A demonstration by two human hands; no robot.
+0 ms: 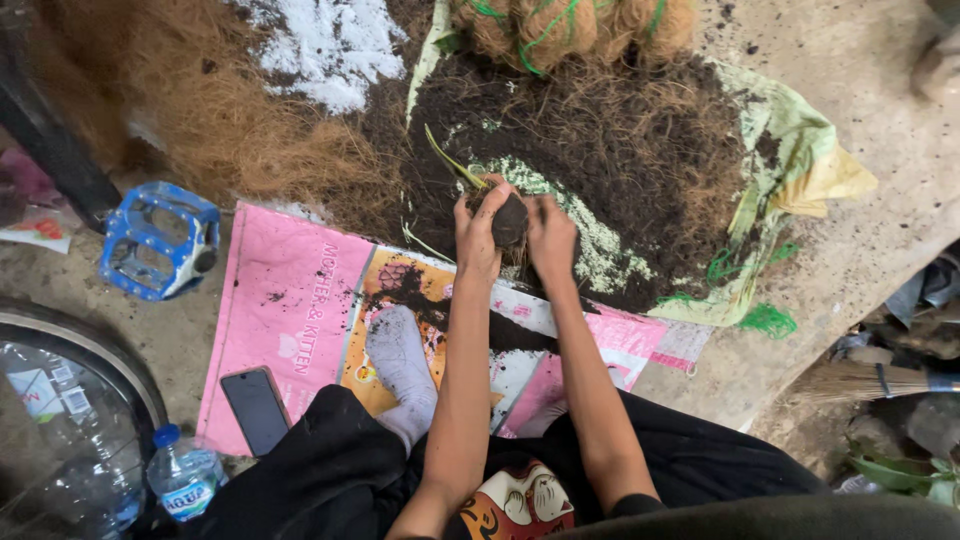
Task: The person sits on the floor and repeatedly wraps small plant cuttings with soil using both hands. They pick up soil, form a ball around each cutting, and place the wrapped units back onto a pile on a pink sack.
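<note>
Over the far part of the pink printed sack point(290, 300), at the near edge of the dark soil heap point(600, 150), both hands were closed around a ball of soil point(510, 218). The left hand point(478, 232) cupped its left side with fingers curled over the top, and the right hand point(550, 232) pressed in from the right, so the ball sat squeezed between the two palms. A thin green shoot point(450, 160) stuck out of the ball, slanting up and to the left.

The ball looked loose and crumbly; too little pressure could let it break and drop its soil back onto the sack, where dark crumbs already lay. Too much squeeze near the top could snap or bend the shoot, which stood just beside the left fingers. A phone point(257, 408) lay on the near left corner of the sack, near a socked foot point(400, 360), and falling soil or a shift of that foot could soil or knock it. Coir fibre point(220, 110) lay heaped far left.
</note>
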